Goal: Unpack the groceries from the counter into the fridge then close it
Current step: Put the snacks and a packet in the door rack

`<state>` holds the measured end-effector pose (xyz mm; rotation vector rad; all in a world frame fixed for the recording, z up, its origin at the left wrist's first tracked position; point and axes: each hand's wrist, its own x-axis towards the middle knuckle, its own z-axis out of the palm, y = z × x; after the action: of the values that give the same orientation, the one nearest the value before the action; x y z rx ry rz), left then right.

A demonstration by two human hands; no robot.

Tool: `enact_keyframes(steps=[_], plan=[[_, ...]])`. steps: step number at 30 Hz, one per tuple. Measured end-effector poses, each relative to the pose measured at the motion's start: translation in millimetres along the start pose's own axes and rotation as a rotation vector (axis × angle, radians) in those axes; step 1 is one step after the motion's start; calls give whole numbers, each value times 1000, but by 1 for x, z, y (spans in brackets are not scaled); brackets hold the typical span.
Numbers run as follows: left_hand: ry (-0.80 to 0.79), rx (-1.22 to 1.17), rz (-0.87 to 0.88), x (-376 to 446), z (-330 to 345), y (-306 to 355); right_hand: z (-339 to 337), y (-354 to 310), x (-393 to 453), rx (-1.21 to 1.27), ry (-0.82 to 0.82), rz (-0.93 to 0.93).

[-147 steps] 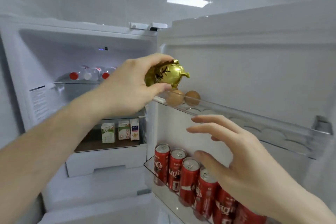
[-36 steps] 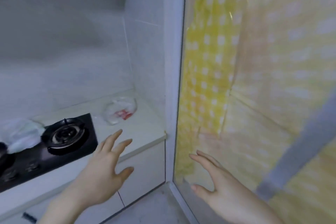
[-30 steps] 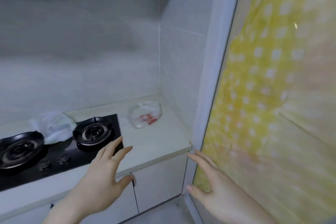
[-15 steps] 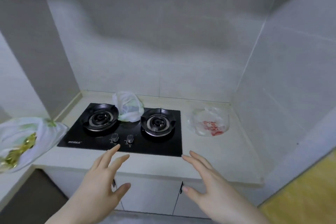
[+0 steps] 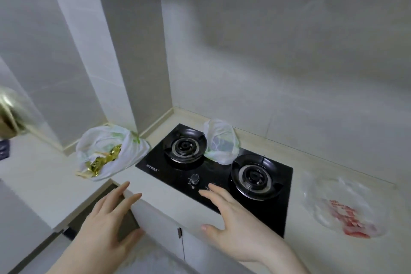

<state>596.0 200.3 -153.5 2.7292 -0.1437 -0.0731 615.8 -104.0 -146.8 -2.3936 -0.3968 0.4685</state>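
On the counter (image 5: 44, 176) sits a white bag (image 5: 106, 153) with something gold inside, left of the black stove (image 5: 222, 176). A smaller bag (image 5: 221, 142) rests between the two burners. A clear bag (image 5: 342, 207) with red bits lies to the right. Both hands, left hand (image 5: 106, 227) and right hand (image 5: 235, 222), float in front with fingers spread, holding nothing.

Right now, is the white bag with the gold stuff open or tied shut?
Open. The white bag gapes toward the camera, with gold wrapping showing at its mouth.
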Motion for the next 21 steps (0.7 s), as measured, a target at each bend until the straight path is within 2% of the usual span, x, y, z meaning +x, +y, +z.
enact_keyframes(steps=[6, 10, 17, 21], plan=[[47, 16, -227, -13, -22, -49, 21, -40, 81, -43, -174, -152], [81, -3, -317, -9, -39, -90, 37, -69, 126, -71, -218, -204], [72, -25, -294, 32, -55, -180, 79, -107, 191, -35, -207, -124], [2, -26, -249, 58, -54, -235, 105, -126, 223, -11, -178, -64]])
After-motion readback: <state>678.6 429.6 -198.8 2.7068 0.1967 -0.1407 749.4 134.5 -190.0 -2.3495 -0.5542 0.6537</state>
